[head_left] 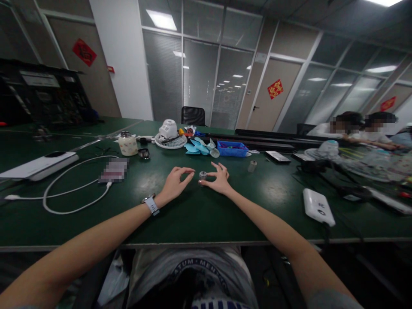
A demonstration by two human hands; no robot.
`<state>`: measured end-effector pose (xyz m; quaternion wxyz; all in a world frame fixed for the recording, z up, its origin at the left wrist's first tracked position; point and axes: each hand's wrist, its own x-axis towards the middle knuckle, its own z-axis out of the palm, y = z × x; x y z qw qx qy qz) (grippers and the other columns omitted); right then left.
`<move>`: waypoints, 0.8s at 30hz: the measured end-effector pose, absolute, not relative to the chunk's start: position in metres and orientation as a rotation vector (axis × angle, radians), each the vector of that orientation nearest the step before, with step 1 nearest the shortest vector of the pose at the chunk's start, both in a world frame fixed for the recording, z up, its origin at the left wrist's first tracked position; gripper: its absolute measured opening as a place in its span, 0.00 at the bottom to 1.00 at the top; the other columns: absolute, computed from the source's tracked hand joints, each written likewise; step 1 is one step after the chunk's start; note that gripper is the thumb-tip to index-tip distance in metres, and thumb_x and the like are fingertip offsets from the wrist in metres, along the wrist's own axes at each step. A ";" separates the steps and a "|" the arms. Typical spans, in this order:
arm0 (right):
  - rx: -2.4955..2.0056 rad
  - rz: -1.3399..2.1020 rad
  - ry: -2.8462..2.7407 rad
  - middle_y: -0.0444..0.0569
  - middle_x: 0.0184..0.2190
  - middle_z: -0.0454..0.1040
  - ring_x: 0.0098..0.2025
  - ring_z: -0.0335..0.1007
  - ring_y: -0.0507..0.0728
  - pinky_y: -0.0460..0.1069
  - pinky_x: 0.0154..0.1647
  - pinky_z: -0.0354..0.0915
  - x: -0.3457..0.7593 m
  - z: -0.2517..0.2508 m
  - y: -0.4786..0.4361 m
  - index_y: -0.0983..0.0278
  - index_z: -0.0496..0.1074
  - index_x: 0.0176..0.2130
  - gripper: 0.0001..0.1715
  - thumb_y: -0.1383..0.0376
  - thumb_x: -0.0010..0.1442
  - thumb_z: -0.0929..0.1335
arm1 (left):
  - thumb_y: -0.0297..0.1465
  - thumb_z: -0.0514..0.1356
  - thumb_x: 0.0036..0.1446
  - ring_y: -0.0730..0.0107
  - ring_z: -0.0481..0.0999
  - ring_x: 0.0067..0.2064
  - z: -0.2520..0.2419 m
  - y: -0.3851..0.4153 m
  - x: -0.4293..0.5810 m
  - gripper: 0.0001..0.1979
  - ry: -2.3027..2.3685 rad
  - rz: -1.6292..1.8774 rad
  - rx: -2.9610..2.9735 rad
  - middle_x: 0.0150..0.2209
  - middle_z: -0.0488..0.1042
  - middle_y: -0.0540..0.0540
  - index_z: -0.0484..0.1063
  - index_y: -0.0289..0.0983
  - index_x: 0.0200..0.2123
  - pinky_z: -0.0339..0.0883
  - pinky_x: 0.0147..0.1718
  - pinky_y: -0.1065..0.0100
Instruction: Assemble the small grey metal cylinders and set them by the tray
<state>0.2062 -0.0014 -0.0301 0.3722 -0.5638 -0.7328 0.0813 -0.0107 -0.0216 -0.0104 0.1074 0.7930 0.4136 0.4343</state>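
Two bare hands meet over the green table point(186, 223); the right hand point(220, 180) has its thumb and index finger about a small metal cylinder point(202, 175), thumb across its lower front, the other fingers spread, though I cannot tell whether they grip it; the left hand point(175, 183), a watch point(151, 205) on its wrist, curves loosely just left of the cylinder, holding nothing; a second cylinder point(252, 166) stands to the right, apart from both hands; beyond lie blue blades point(195, 148), a white fan point(169, 131) and a blue tray point(232, 152).
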 end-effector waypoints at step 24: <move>-1.350 0.235 -1.905 0.50 0.47 0.72 0.54 0.60 0.62 0.59 0.54 0.55 0.205 -0.030 -0.013 0.60 0.74 0.37 0.20 0.51 0.47 0.74 | 0.42 0.63 0.50 0.58 0.78 0.46 -0.014 -0.002 -0.025 0.20 1.246 1.167 2.084 0.37 0.81 0.44 0.69 0.39 0.44 0.65 0.49 0.57</move>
